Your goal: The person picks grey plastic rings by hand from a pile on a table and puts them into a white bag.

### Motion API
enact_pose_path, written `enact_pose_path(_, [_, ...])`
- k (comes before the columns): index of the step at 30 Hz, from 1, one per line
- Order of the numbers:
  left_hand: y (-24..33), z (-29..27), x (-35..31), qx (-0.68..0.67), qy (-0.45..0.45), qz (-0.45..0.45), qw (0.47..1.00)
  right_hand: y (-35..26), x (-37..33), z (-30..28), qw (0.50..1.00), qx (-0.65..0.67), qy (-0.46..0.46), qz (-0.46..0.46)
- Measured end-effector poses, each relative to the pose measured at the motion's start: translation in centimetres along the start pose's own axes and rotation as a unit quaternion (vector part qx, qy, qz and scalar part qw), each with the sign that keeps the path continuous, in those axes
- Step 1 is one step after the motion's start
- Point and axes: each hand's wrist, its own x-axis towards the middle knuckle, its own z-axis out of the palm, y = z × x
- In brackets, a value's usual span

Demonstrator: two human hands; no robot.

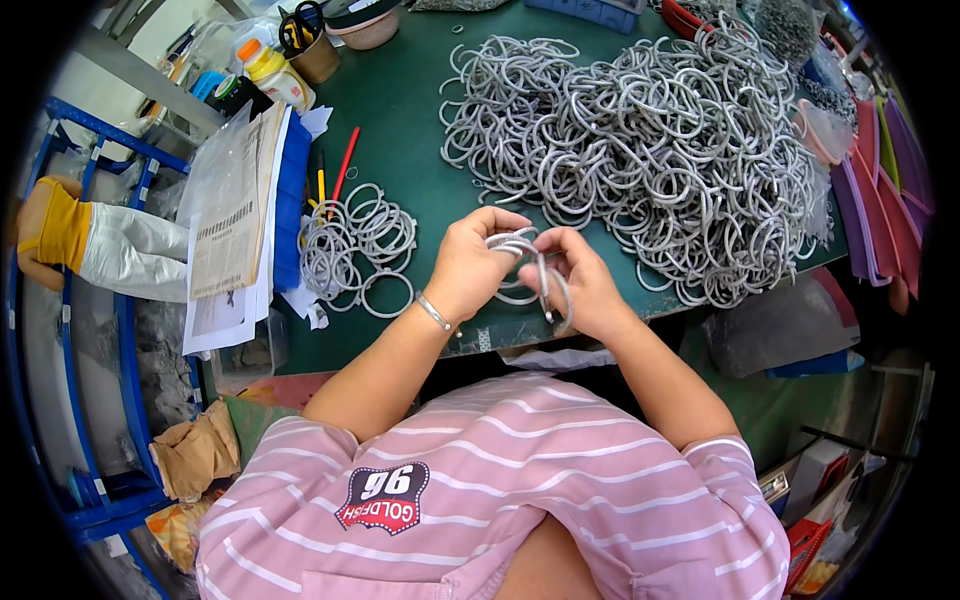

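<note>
My left hand (470, 262) is closed around several grey cord-like rings (515, 241), which stick out between thumb and fingers. Close beside it, my right hand (585, 283) pinches one of the grey rings (566, 308), its loose ends hanging below the fingers. Part of the held rings is hidden by my fingers. Just beyond my hands, a large heap of open, C-shaped grey rings (640, 150) covers the right of the table. Left of my left hand lies a smaller pile of grey rings (360, 245), several of them looking like full circles.
The green table (400, 130) carries a red pencil (346, 160), a yellow pen (321, 183), a blue tray (292, 200) with papers, a yellow bottle (275, 75) and a cup with scissors (313, 58). A doll (110, 240) stands at the left near a blue rack.
</note>
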Motion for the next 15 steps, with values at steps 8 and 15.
enact_pose_path(8, [-1.9, 2.2, -1.0, -0.201, -0.032, -0.093, 0.975, -1.1, -1.2, -0.7, 0.973, 0.169, -0.070, 0.138])
enact_pose_path(15, [-2.1, 1.1, -2.5, -0.015, -0.027, 0.020, 0.999, 1.3, -6.5, -8.8, 0.933, 0.135, -0.206, 0.263])
